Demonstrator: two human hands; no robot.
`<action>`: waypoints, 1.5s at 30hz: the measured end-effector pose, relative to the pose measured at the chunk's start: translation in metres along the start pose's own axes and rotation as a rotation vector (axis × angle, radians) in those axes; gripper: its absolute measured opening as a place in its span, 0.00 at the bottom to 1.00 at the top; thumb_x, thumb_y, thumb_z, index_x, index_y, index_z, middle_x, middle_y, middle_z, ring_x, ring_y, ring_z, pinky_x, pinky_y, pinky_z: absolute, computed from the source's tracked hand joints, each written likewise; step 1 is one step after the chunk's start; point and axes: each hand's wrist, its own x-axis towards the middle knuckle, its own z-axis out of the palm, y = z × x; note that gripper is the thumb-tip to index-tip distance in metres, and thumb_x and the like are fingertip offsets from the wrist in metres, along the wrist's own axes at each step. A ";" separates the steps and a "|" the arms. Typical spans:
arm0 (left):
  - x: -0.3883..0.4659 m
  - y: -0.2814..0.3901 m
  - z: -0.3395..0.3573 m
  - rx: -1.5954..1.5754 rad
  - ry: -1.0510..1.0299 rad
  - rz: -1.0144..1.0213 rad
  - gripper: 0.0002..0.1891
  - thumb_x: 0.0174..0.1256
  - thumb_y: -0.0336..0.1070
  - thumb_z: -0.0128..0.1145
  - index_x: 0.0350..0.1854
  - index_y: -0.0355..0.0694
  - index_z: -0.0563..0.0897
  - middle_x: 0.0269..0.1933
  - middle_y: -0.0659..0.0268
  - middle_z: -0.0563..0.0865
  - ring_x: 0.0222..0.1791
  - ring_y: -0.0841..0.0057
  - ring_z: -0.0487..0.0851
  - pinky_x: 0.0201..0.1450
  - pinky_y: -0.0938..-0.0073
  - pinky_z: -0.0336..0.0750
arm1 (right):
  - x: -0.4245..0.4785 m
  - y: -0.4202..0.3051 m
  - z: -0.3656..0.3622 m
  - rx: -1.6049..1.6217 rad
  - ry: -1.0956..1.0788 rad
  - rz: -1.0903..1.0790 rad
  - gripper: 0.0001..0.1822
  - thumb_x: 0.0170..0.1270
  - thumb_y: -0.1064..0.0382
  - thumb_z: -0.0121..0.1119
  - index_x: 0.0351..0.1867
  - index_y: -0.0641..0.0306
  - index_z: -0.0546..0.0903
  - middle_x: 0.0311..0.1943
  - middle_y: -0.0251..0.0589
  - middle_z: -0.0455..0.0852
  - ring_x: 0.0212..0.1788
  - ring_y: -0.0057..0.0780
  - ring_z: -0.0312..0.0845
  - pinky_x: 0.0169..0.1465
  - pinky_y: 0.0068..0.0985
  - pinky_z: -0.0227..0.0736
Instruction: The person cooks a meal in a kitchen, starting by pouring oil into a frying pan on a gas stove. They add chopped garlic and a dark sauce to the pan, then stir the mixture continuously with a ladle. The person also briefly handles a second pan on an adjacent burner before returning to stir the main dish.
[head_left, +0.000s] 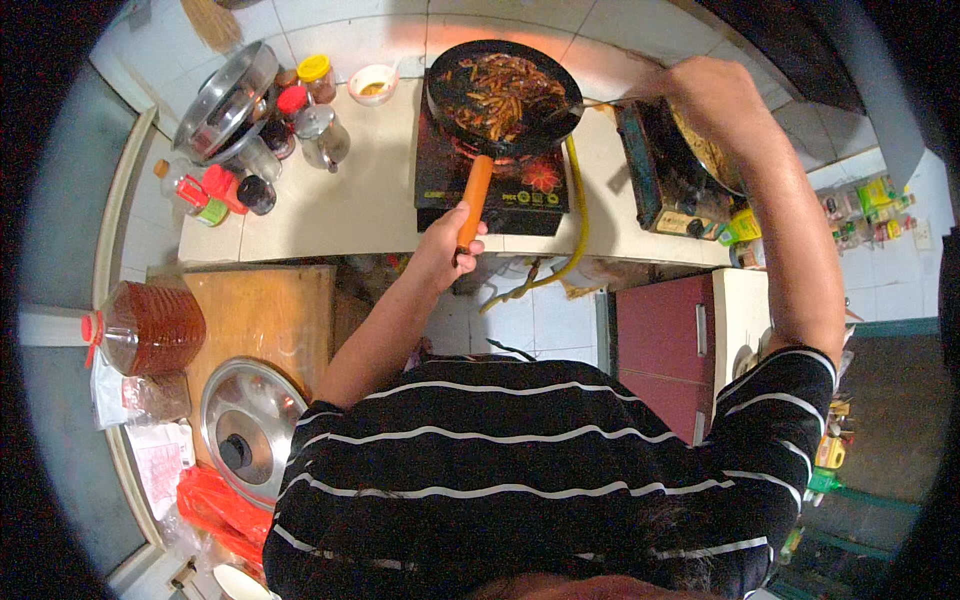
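My left hand (448, 247) is closed around the orange handle (475, 196) of a black frying pan (437, 94). The pan rests on a black cooktop (491, 196) with a red glow beneath it. Browned strips of food (499, 97) lie in the pan. My right hand (701, 86), blurred, is at the upper right, at the end of a thin metal utensil (600, 102) whose head reaches the food at the pan's right side. The fingers of that hand are mostly hidden. Below it, a second pan with food (705, 146) sits on a gas stove (645, 172), partly covered by my forearm.
Jars and bottles (321, 135) and stacked metal bowls (225, 101) stand on the counter's left, beside a small bowl (373, 84). A yellow hose (581, 217) hangs over the counter edge. Lower left are a large jug (154, 328) and a metal lid (251, 427).
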 end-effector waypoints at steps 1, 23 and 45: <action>0.000 0.000 0.001 0.003 -0.004 -0.003 0.16 0.74 0.50 0.43 0.51 0.45 0.66 0.37 0.67 0.73 0.25 0.85 0.67 0.19 0.88 0.59 | 0.004 -0.001 0.009 0.001 -0.026 0.017 0.10 0.52 0.62 0.61 0.36 0.50 0.87 0.35 0.43 0.87 0.41 0.43 0.84 0.43 0.38 0.78; 0.006 0.001 -0.004 -0.026 -0.009 -0.024 0.16 0.74 0.51 0.42 0.52 0.46 0.66 0.37 0.67 0.73 0.25 0.84 0.67 0.17 0.88 0.58 | -0.024 -0.037 0.144 0.349 0.093 0.557 0.18 0.61 0.63 0.48 0.52 0.45 0.80 0.32 0.49 0.85 0.38 0.48 0.83 0.40 0.44 0.76; 0.000 0.003 0.000 0.069 0.029 0.009 0.17 0.73 0.51 0.44 0.50 0.44 0.67 0.37 0.68 0.74 0.25 0.87 0.69 0.18 0.90 0.60 | 0.018 -0.115 0.214 0.869 0.384 0.704 0.14 0.63 0.58 0.55 0.50 0.51 0.82 0.36 0.51 0.85 0.40 0.49 0.82 0.44 0.40 0.76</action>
